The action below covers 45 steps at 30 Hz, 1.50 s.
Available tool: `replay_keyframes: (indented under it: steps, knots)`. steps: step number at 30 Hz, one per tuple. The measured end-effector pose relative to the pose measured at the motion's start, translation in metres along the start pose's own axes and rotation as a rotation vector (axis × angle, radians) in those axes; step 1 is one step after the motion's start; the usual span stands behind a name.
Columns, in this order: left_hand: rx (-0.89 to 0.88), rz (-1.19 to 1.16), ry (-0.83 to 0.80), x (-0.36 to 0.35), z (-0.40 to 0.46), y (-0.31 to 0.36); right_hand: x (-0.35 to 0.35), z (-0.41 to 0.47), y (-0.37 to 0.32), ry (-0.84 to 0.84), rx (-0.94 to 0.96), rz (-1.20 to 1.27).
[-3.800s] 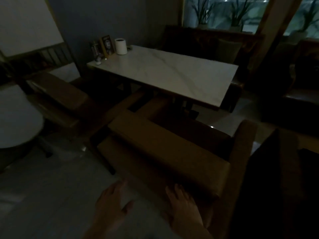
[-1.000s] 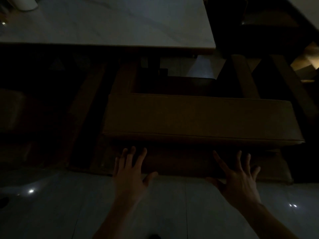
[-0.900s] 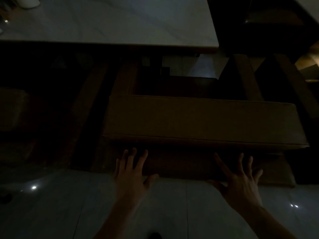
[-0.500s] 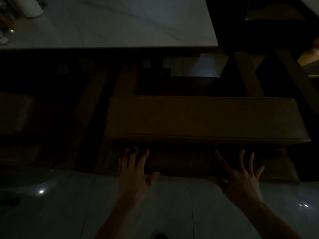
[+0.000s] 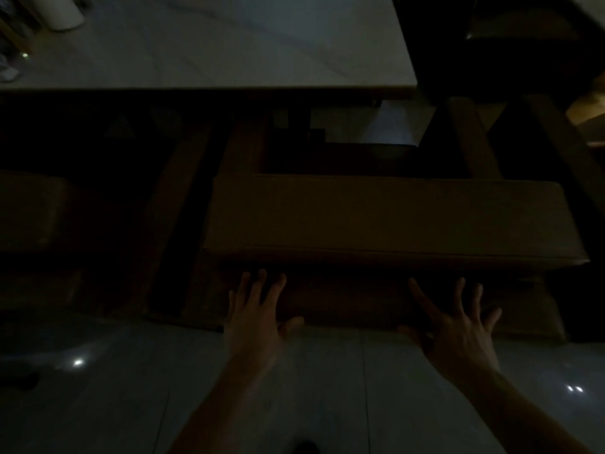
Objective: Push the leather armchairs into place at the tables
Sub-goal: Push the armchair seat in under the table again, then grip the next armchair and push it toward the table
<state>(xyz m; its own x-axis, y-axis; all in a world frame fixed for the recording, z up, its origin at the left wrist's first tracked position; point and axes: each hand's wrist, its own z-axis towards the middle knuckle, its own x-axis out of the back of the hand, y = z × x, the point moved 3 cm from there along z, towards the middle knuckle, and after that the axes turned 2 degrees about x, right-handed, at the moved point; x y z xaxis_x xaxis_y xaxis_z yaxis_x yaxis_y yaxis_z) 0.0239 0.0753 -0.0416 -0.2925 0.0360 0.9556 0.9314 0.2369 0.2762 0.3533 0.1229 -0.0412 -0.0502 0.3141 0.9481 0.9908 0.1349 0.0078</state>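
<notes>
The room is very dark. A brown leather armchair [image 5: 386, 217] stands with its back towards me, its seat reaching under the near edge of a white marble table [image 5: 229, 50]. Both my hands lie flat against the chair's back panel below the padded top, fingers spread. My left hand [image 5: 258, 312] is near the left end of the back and my right hand [image 5: 458, 326] near the right end. Neither hand grips anything.
A second leather armchair [image 5: 36, 217] stands to the left at the same table. A white roll [image 5: 62, 11] and small items sit at the table's far left corner. Dark furniture [image 5: 530, 47] fills the upper right. Glossy pale floor tiles [image 5: 108, 394] lie under me.
Over the last second the armchair and my hands have barely shifted; both palms stay on its back. Earlier I stood farther off at an angle, with the chair turned away from the table.
</notes>
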Motion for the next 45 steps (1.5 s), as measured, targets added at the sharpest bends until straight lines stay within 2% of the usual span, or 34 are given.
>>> replay_keyframes:
  steps: [35, 41, 45]
  knots:
    - [0.017, -0.013, -0.013, -0.001, 0.001, 0.0, -0.001, -0.002, -0.001, 0.018, -0.035, 0.03]
    - [0.012, 0.09, -0.083, 0.005, -0.001, 0.003, 0.011, -0.008, -0.003, -0.039, -0.022, 0.025]
    - [0.011, 0.112, -0.122, 0.013, -0.002, 0.006, 0.03, -0.011, -0.005, -0.113, -0.024, 0.105]
